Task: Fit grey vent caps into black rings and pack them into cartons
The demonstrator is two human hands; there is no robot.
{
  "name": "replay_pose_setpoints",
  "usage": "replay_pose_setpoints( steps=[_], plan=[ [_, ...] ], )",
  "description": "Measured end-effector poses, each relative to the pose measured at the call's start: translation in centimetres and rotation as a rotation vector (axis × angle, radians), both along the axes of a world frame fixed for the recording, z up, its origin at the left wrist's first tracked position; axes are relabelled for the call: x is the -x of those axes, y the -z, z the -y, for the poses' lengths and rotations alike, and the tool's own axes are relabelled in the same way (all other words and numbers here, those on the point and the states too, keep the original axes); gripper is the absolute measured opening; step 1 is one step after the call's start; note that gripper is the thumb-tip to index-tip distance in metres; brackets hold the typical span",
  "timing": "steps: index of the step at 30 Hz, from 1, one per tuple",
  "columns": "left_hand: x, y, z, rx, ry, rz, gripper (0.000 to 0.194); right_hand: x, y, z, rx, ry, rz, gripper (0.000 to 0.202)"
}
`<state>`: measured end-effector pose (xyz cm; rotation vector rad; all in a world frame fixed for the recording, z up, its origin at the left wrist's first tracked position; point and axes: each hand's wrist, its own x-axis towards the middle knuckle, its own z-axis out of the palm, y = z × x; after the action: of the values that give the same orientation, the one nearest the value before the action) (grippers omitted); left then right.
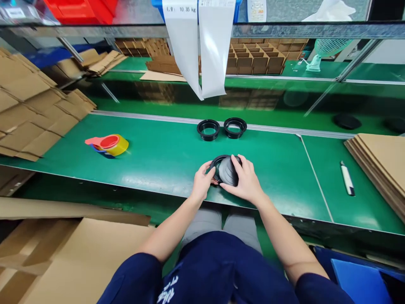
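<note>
Near the front edge of the green tabletop, my left hand (203,179) grips the left side of a black flanged ring (217,162), thumb and fingers closed on its rim. My right hand (246,177) is wrapped over a round black ridged cap (228,170), which lies tilted against the ring's right side. Whether the cap is seated in the ring I cannot tell. Farther back stand two similar rings, a left ring (208,137) and a right ring (234,134), side by side and apart from my hands.
A tape dispenser (117,145) with yellow tape lies left. A white-and-black pen-like tool (347,179) and a stack of cardboard sheets (384,164) are right. Folded cardboard (34,105) is piled at far left. Printed label strips (217,50) hang from the shelf; a cardboard box (95,261) stands below left.
</note>
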<state>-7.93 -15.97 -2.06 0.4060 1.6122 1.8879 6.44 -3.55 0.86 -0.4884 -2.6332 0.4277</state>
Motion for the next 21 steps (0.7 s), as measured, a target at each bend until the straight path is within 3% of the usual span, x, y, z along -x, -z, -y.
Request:
replay_pose_setpoints(
  steps=[5, 13, 18, 21],
  plan=[
    [-1.2, -0.6, -0.1, -0.077, 0.02, 0.166, 0.045, 2.4, -2.2, -0.4, -0.135, 0.027, 0.213, 0.101],
    [-1.2, -1.6, 0.9, -0.102, 0.055, 0.259, 0.03, 3.0, -0.9, -0.1, -0.285, 0.016, 0.31, 0.099],
    [0.0, -1.1, 1.5, -0.059, -0.004, 0.228, 0.025, 2.7, -4.6, -0.3, -0.324, -0.045, 0.203, 0.077],
    [0.2, -0.9, 1.8, -0.047, -0.033, 0.232, 0.023, 3.6, -4.8, 0.1, -0.302, 0.003, 0.135, 0.077]
  ],
)
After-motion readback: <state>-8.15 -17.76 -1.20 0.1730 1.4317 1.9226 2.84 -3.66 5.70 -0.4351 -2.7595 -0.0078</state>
